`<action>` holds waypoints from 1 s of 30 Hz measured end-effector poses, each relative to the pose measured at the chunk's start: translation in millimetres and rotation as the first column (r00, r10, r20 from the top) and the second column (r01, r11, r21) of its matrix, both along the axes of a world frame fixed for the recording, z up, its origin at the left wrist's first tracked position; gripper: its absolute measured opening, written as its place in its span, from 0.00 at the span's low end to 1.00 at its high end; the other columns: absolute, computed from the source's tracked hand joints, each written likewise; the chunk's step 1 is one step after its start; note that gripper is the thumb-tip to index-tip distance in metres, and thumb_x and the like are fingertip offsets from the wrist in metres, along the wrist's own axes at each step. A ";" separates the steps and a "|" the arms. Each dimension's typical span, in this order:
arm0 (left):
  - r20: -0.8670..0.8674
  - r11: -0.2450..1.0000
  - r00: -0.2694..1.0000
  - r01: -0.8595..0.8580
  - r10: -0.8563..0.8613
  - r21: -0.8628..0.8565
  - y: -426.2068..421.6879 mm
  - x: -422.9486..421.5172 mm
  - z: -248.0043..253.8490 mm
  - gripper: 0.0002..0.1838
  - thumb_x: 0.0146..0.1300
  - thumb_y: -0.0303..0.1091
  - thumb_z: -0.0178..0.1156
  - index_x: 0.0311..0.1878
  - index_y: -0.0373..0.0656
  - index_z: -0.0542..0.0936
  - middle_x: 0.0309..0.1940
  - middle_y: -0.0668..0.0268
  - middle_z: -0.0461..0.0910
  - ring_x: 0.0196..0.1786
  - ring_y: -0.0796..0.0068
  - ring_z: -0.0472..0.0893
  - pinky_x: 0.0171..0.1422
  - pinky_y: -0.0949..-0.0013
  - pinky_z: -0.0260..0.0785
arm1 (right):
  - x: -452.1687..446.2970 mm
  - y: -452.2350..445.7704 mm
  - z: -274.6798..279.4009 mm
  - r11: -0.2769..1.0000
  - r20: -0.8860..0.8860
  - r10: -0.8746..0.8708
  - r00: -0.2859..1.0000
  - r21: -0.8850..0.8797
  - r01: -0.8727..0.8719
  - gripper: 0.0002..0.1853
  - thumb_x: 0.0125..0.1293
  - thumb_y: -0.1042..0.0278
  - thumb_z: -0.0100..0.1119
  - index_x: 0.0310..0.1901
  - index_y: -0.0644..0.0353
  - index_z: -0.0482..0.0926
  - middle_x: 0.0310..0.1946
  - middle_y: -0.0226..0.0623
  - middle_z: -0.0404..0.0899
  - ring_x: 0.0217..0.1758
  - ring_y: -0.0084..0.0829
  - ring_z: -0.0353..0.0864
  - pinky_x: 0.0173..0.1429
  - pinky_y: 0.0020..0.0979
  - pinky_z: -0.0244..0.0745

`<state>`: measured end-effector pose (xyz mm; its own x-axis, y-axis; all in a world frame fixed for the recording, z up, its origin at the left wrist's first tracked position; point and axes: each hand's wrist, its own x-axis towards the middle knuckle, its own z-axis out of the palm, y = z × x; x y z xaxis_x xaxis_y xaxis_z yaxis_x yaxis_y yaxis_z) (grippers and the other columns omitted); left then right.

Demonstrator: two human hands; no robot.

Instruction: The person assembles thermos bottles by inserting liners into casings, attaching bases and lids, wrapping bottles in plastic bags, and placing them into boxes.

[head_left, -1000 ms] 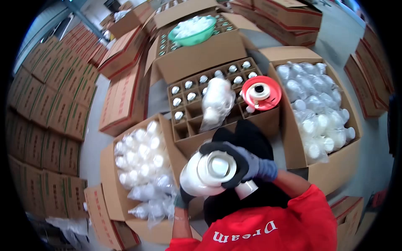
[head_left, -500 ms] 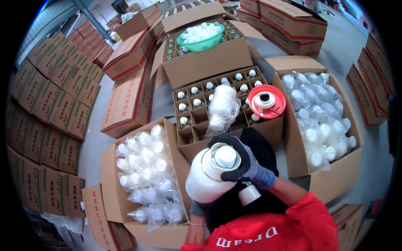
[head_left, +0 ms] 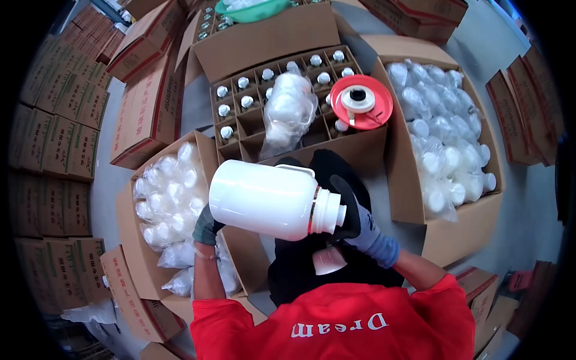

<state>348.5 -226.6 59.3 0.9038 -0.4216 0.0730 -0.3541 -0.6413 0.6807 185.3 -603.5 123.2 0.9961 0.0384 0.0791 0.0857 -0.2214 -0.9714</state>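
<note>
A large white thermos flask [head_left: 264, 195] lies nearly level in front of me, its neck pointing right and its wire-like handle on the far side. My left hand [head_left: 208, 227], in a dark glove, is closed round its base end; most of the fingers are hidden behind the flask. My gloved right hand [head_left: 354, 219] is closed at the neck, on the white stopper [head_left: 341, 215]. Below it, by my lap, is a white cup-shaped cap [head_left: 329, 260]; I cannot tell whether any finger touches it.
Ahead, a divided carton [head_left: 318, 144] holds several white-capped bottles, with a bagged bundle [head_left: 289, 111] and a red dish [head_left: 382, 108] on top. Open cartons of bagged white parts stand left [head_left: 225, 264] and right [head_left: 399, 186]. A green bowl [head_left: 258, 12] sits beyond.
The flask has tipped from near upright to almost level, neck now to the right. My left hand has come into view at its base. The view has shifted nearer my body.
</note>
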 end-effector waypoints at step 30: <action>0.132 0.999 0.991 -0.004 -0.001 0.040 -22.2 -127.0 -29.6 0.27 0.59 0.38 0.66 0.60 0.39 0.74 0.54 0.54 0.79 0.57 0.55 0.78 0.60 0.58 0.71 | 16.9 -16.6 35.5 0.974 0.435 0.008 0.901 -0.209 0.092 0.35 0.55 0.57 0.66 0.64 0.62 0.68 0.64 0.50 0.66 0.67 0.53 0.65 0.71 0.46 0.60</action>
<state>221.4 -248.8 29.7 0.8880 -0.4253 0.1750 -0.4384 -0.6675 0.6019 202.2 -620.1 158.7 0.8669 0.0632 0.4944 0.4695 -0.4365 -0.7675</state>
